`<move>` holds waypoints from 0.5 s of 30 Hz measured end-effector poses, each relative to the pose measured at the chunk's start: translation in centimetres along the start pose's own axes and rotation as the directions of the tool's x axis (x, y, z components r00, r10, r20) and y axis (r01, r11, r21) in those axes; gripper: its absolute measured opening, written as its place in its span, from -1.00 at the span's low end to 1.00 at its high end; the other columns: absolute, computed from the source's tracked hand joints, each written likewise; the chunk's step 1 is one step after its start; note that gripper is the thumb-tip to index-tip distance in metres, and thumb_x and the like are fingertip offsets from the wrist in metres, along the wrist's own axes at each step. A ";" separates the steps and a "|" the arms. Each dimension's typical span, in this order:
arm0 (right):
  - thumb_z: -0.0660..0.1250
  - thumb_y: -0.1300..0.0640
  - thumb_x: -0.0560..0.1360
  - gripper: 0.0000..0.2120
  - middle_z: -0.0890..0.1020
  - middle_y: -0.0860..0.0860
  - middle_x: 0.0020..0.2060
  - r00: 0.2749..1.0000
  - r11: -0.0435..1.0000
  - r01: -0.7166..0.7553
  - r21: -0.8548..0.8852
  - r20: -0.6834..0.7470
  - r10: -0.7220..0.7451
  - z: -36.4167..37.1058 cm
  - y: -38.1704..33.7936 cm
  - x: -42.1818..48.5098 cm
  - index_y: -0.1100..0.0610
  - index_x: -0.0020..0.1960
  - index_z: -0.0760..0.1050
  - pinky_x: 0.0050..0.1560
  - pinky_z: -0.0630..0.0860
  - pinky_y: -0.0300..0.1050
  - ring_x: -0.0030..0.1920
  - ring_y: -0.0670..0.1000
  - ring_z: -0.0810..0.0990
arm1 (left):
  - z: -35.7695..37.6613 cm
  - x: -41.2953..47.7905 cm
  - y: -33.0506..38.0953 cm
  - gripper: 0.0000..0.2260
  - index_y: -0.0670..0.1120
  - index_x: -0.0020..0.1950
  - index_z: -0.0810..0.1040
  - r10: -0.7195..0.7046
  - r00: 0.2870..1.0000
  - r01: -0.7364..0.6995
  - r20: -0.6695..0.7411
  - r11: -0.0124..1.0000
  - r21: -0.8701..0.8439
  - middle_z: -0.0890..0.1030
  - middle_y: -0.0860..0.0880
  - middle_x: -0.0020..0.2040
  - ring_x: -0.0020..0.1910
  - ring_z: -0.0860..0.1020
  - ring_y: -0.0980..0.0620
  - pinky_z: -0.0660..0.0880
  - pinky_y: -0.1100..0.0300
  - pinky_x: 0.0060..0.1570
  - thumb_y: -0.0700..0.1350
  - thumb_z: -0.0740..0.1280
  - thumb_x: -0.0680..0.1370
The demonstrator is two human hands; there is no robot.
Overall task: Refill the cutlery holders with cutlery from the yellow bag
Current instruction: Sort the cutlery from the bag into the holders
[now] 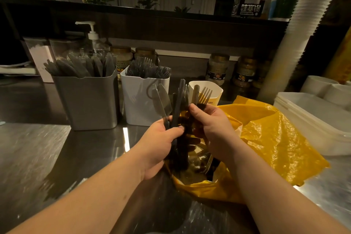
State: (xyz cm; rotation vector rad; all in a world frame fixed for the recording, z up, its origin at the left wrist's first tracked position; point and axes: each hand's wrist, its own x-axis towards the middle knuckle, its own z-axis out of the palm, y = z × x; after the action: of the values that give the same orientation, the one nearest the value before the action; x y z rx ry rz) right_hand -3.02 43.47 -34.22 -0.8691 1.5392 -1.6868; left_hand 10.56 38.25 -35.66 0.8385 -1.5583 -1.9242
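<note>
Yellow bag [269, 138] sags open on the bench [38, 148], cutlery showing inside. Left hand [161, 138] grips a splayed sheaf of knives [178, 100]; right hand [210, 121] clutches forks [205, 95]. Held that loosely, a knife could slip and clatter down, or land in the white holder [133, 100], not the grey holder [87, 100].

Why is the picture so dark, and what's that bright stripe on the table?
Head view: the room is dimly lit; the stripe is glare on the metal counter beside the left hand; the wide lens bends the cup stack.
</note>
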 end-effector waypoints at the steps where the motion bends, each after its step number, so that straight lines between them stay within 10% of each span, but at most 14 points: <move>1: 0.37 0.04 0.58 -0.82 0.71 0.10 -0.04 1.000 1.000 -0.005 0.008 0.011 0.005 0.0 0.0 0.0 0.13 0.10 0.56 0.05 0.63 -0.02 0.02 0.06 0.71 | -0.1 0.1 -0.1 -0.87 0.01 0.19 0.57 -0.004 1.000 0.004 -0.006 1.000 -0.001 0.72 -0.04 0.04 0.14 0.64 -0.05 0.52 -0.03 0.23 -0.08 0.29 0.66; 10: 0.39 0.06 0.56 -0.80 0.57 0.04 -0.27 0.995 0.982 0.013 0.189 -0.097 0.006 -0.5 -0.5 0.1 0.18 0.09 0.59 -0.07 0.65 0.06 -0.31 -0.04 0.53 | 0.0 0.1 0.0 -0.86 0.00 0.15 0.61 0.026 0.992 -0.025 -0.122 1.000 0.013 0.71 0.00 0.00 0.12 0.59 0.01 0.44 0.02 0.16 -0.03 0.30 0.65; 15: 0.33 0.00 0.60 -0.78 0.61 0.08 -0.11 0.972 0.986 0.043 0.161 -0.235 -0.004 -0.7 -0.9 0.5 0.12 0.12 0.60 -0.06 0.55 -0.01 -0.02 0.10 0.58 | -0.2 0.2 0.1 -0.81 -0.08 0.10 0.63 0.034 0.985 -0.033 -0.168 0.999 0.007 0.72 0.01 -0.16 -0.06 0.64 0.03 0.37 0.01 0.14 -0.03 0.27 0.67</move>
State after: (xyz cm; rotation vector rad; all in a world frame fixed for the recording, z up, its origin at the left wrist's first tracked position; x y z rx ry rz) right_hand -3.90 43.52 -33.36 -0.6218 1.5178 -1.9600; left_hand 10.60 37.91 -35.62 0.9442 -1.4670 -1.7783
